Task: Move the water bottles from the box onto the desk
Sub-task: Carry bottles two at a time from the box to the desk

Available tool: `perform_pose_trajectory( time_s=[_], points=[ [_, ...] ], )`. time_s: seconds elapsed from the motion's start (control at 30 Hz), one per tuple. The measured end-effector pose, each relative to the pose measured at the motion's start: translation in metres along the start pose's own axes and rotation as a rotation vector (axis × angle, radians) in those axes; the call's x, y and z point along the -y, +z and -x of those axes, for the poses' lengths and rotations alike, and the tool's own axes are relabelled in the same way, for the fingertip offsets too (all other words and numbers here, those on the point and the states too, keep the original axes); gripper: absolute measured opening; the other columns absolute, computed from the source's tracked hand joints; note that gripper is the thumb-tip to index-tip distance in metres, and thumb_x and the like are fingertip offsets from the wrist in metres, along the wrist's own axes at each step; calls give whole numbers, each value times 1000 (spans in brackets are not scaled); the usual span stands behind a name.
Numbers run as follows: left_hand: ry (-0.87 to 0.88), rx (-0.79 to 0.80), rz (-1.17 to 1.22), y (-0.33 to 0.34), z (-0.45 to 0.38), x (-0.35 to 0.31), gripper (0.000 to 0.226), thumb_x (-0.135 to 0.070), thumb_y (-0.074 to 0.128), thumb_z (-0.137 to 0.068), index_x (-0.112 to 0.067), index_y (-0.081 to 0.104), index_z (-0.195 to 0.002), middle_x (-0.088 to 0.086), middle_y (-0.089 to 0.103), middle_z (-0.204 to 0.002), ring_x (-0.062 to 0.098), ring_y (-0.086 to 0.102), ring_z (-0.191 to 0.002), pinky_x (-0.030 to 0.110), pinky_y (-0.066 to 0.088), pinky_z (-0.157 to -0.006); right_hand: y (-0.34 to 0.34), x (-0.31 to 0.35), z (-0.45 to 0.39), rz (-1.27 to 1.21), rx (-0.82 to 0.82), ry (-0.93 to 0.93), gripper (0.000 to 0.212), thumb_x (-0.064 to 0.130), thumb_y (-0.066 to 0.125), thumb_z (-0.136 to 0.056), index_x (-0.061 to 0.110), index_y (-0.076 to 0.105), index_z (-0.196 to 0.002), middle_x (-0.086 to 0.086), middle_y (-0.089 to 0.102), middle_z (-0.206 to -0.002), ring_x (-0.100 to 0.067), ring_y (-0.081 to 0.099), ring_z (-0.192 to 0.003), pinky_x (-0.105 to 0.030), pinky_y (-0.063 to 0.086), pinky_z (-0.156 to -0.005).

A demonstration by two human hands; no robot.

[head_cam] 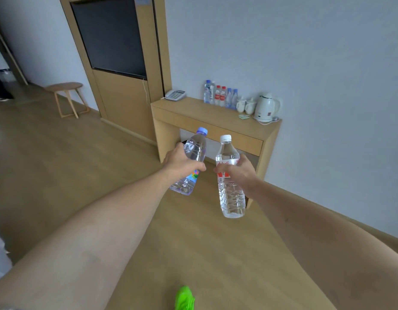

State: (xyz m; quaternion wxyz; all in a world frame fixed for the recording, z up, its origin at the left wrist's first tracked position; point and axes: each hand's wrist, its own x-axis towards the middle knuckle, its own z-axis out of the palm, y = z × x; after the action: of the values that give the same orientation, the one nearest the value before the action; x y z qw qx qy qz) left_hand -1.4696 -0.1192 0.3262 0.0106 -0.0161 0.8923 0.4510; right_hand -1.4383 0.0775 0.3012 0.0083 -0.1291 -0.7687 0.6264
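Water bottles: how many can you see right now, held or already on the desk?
8. Blue-capped clear plastic bottle in the left hand; white-capped red-label bottle in the right hand; six in a row on the wooden desk. More may hide behind.

In the middle of the frame the left hand [181,162] grips a blue-capped bottle [192,162], tilted to the right. Just beside it the right hand [239,170] grips a white-capped bottle [229,177] with a red label, nearly upright. Above them, at the wall, the desk [193,110] carries a row of bottles [220,95], two cups [246,105], a kettle [266,106] and a telephone [175,95]. A stool [65,88] stands at the left.
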Motion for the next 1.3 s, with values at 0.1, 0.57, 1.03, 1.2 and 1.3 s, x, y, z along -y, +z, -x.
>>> perform_pose_trajectory(
  time_s=[0.1,0.57,1.03,1.2,1.3],
  points=[
    [6,-12,4,-6,-66,7,68,-43,86,-50,-25,53,-106,-5,61,-104,17,62,-93,35,55,-79,19,11,-64,-2,-7,-3,57,30,90,-55,27,56,-100,-1,71,-97,-17,73,-74,-28,53,-57],
    [-2,4,12,-33,-342,-8,70,-42,85,-50,-23,50,-107,-5,59,-100,11,58,-83,29,44,-60,90,83,-316,-4,-14,17,62,26,91,-60,20,54,-110,-9,68,-108,-29,71,-92,-53,60,-84],
    [-37,-67,-49,-4,-631,-12,82,-70,83,-55,-26,46,-114,-12,59,-103,17,57,-97,30,44,-69,128,115,-620,-56,127,28,78,29,90,-60,20,44,-123,-7,64,-106,-26,71,-87,-40,59,-69],
    [-76,-121,17,-4,-728,-24,87,-76,76,-57,-23,49,-120,-6,63,-108,20,62,-99,35,54,-78,136,142,-715,-71,128,13,80,24,91,-62,17,45,-126,-11,66,-112,-28,72,-90,-43,61,-73],
    [-89,-119,14,-2,-770,-19,99,-88,67,-51,-21,51,-123,-5,64,-108,22,63,-101,39,56,-84,146,146,-761,-57,128,20,79,27,91,-59,18,46,-124,-11,67,-111,-28,72,-91,-44,61,-75]
  ],
)
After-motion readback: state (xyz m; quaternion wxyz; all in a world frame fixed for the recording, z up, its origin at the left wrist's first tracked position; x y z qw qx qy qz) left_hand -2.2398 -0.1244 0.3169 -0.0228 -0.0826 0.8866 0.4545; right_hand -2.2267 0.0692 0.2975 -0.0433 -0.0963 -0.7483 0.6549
